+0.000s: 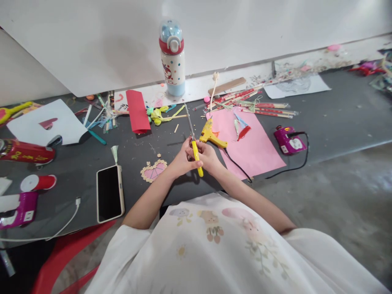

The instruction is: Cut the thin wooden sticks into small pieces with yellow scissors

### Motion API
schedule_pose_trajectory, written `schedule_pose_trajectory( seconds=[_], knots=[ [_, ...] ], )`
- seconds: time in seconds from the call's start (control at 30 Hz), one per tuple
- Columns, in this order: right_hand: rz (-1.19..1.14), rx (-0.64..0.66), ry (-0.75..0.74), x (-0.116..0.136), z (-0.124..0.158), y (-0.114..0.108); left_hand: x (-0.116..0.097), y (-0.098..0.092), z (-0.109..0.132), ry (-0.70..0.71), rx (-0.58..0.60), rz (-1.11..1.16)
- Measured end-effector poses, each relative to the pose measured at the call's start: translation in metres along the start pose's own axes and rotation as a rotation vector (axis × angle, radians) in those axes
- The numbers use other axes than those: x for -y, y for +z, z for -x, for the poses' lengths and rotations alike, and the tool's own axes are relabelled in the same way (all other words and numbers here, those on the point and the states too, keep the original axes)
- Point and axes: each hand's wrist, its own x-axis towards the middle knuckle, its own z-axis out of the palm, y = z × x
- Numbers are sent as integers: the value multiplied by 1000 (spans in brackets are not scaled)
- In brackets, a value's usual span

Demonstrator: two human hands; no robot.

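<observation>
My left hand (186, 158) and my right hand (209, 156) meet at the table's near edge, fingers curled and close together. Between them is a pair of yellow-handled scissors (196, 152), seen edge-on, with narrow metal blades pointing away from me. Both hands press around the handle; anything small behind the fingers is hidden. Just beyond my right hand lies a yellow glue gun (210, 134), its black cord running right over a pink sheet (263, 151). Left of my left hand rests a pink heart (154, 170) edged with small beige pieces, with thin lines across it.
A bottle (173, 65) stands at the back by the white wall. Left are a phone (109, 194), a red can (27, 151), a thread spool (38, 182) and cut white paper (45, 124). Red-wrapped sticks (266, 106) and a purple device (289, 140) lie to the right.
</observation>
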Motion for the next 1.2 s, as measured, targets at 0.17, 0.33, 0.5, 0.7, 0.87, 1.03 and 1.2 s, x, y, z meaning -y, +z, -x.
schedule_pose_trajectory(
  seconds=[0.17,0.33,0.5,0.7,0.87,1.03,1.2],
  knots=[
    [-31,12,-14,2,2,-2,0,4,-1,40,22,-47],
    [-19,23,-24,-4,0,-1,0,3,1,44,-4,-134],
    [-34,52,-29,-4,-1,0,1,6,3,64,-61,-147],
    [-47,100,-13,-1,-2,-2,2,10,3,43,-119,-100],
    [-118,113,38,1,-3,-2,6,10,0,55,-155,-65],
    [-230,123,126,5,-2,-1,8,11,0,77,-167,-38],
    [-176,149,176,3,0,-5,12,8,0,97,-169,-78]
  ],
)
